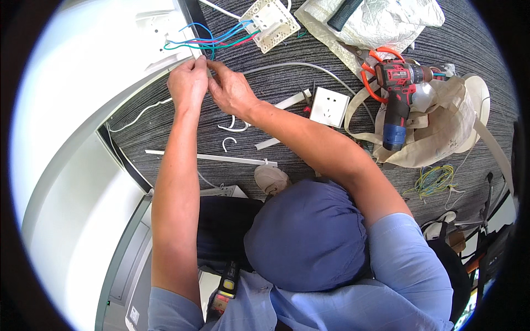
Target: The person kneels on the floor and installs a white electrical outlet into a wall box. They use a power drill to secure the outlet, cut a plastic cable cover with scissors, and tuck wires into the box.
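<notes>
My left hand has its fingers closed at the lower end of a white trunking piece beside the white wall; what exactly they grip is hidden. Against it, my right hand has curled fingers, their tips hidden. Blue, green and red wires run just above my hands from a white wall box to a white socket back box lying on the carpet. A grey cable curves away to the right behind my right hand.
Right of my arms lie a socket faceplate, orange-handled tools, a red-and-black drill, a canvas bag, a crumpled sack and coiled yellow-green wire. White trunking strips and cut curved pieces lie on the grey striped carpet.
</notes>
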Tool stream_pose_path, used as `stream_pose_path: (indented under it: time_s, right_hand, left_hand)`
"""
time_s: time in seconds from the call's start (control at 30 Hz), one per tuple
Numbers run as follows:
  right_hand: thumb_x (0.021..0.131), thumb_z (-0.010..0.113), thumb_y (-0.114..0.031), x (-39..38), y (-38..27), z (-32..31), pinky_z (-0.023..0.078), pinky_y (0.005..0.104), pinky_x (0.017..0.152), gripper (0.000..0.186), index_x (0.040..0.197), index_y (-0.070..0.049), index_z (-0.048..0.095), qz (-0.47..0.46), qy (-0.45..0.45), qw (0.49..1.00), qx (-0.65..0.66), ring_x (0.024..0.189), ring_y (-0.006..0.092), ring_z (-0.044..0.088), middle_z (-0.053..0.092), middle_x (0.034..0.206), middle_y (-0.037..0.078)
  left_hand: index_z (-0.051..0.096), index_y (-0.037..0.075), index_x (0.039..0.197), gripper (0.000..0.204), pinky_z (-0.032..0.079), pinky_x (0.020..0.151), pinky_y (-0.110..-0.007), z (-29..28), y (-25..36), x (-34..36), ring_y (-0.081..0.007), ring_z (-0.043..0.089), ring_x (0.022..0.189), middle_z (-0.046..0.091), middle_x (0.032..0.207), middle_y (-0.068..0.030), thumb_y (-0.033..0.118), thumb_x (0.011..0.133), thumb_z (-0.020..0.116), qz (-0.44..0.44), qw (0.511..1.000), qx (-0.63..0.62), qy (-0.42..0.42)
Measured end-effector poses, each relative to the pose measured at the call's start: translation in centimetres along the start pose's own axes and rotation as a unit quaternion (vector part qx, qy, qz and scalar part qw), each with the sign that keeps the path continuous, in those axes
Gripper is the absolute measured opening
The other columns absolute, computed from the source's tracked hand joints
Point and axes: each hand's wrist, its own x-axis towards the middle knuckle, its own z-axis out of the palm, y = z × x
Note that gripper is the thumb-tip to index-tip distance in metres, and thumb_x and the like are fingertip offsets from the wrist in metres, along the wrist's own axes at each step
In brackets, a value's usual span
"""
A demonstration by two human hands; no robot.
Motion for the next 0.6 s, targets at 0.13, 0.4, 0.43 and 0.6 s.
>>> stream_pose_path:
  time_s: [0.13,0.4,0.43,0.6]
  right_hand:
    - [0.099,0.058,-0.02,0.13,-0.15,-0.44,0.054,0.0548,0.09,0.045,0.14,-0.001,0.055,0.005,-0.014,1.0,-0.002,0.099,0.0489,0.068,0.07,0.109,0.031]
    - [0.097,0.058,-0.021,0.18,-0.26,-0.56,0.054,0.0546,0.09,0.046,0.14,-0.002,0.055,0.029,-0.018,0.999,0.001,0.099,0.0494,0.068,0.07,0.11,0.031]
    - [0.097,0.058,-0.02,0.21,-0.19,-0.5,0.054,0.0546,0.09,0.047,0.14,-0.002,0.055,0.024,-0.013,1.0,0.003,0.1,0.0495,0.068,0.07,0.109,0.031]
    - [0.097,0.057,-0.02,0.28,0.03,-0.26,0.054,0.0545,0.087,0.047,0.14,-0.001,0.055,0.027,-0.013,1.0,0.002,0.095,0.0483,0.069,0.072,0.1,0.029]
  left_hand:
    - [0.078,0.005,0.092,0.041,0.053,0.081,-0.047,-0.11,0.16,0.19,-0.0426,0.071,0.086,0.074,0.088,-0.0226,0.043,0.093,0.063,0.013,0.999,0.031,0.0]
    - [0.079,0.004,0.093,0.042,0.054,0.083,-0.046,-0.18,0.32,-0.24,-0.0421,0.072,0.086,0.074,0.087,-0.0231,0.043,0.093,0.063,-0.003,1.0,0.018,-0.001]
    - [0.079,0.004,0.093,0.042,0.054,0.083,-0.046,-0.1,0.35,-0.22,-0.0423,0.072,0.085,0.074,0.087,-0.0233,0.043,0.093,0.063,-0.002,1.0,0.017,0.002]
    - [0.079,0.003,0.09,0.042,0.054,0.081,-0.048,0.32,0.58,-0.05,-0.0439,0.071,0.083,0.073,0.087,-0.0241,0.042,0.094,0.061,-0.001,0.999,0.041,0.013]
